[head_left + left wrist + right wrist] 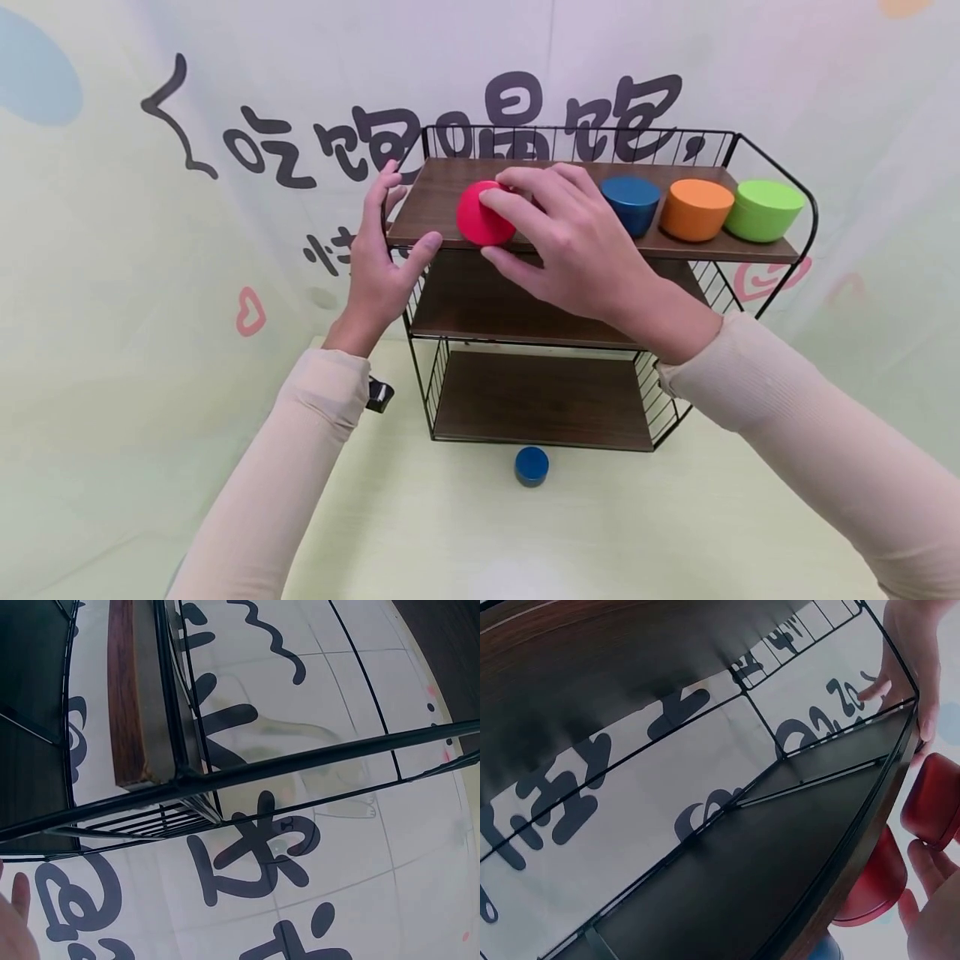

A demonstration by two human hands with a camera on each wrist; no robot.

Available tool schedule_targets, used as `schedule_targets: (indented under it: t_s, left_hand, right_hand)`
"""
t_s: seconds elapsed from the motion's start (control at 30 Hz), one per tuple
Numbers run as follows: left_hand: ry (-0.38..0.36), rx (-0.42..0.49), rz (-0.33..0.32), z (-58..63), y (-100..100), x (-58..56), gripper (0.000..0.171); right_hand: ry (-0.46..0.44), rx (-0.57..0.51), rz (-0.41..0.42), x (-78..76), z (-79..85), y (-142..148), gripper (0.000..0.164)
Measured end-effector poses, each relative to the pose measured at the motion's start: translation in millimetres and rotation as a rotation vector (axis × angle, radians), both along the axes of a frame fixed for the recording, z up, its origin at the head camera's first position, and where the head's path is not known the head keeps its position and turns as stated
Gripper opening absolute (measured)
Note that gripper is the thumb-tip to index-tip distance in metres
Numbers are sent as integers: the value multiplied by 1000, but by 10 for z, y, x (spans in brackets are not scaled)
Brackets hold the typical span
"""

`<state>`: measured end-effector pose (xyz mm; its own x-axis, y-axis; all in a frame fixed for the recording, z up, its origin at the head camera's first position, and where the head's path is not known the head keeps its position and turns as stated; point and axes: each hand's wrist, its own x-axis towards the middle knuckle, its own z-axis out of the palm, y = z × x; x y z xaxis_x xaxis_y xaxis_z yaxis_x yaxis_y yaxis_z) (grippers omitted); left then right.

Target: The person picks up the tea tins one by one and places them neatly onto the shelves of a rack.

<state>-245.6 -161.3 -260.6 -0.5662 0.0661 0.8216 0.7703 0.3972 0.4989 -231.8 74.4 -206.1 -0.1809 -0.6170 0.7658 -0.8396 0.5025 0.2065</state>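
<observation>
My right hand [585, 242] pinches a round red tin [476, 218] between thumb and fingers, tilted at the front left of the rack's top board [429, 196]. In the right wrist view a second red tin [876, 885] sits beside it on the board; my right hand hides it in the head view. My left hand [377, 262] is at the left end of the top board, thumb and fingers spread around the side frame. Right of my right hand stand a blue tin [632, 204], an orange tin [696, 210] and a lime green tin [763, 210].
The black wire rack has a middle board [525, 300] and a bottom board [543, 400]. Another blue tin [532, 465] stands on the pale surface [480, 533] in front. A small black object [380, 395] lies left of the rack, partly behind my left sleeve. A printed cloth [315, 58] hangs behind.
</observation>
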Motion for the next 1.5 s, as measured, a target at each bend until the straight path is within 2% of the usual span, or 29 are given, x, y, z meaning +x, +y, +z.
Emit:
schedule_targets:
  t_s: [0.17,0.2,0.37,0.43,0.77,0.9,1.2,1.5]
  left_hand:
    - [-8,14,-7,-12,4,-15,64]
    - [0,11,-5,-42,-14,-60,65]
    - [15,5,-7,-48,-20,-73,65]
    - [4,10,-15,-10,7,-23,64]
    - [-12,18,-12,-7,8,-23,64]
    - [-14,12,-9,-5,4,-22,64]
    - [-17,15,-8,-19,8,-18,64]
    - [-28,24,-2,-8,6,-10,63]
  right_hand:
    - [-87,-28,-35,-39,21,-62,47]
    - [-102,-26,-46,-46,26,-75,46]
    - [-163,-5,-97,-84,53,-113,45]
    - [-176,1,-115,-98,60,-108,46]
    - [-179,72,-269,-145,70,-91,53]
    - [-181,87,-298,-147,67,-91,55]
    - [-179,31,-245,-86,85,12,55]
    - [-34,-88,-76,75,-21,188,46]
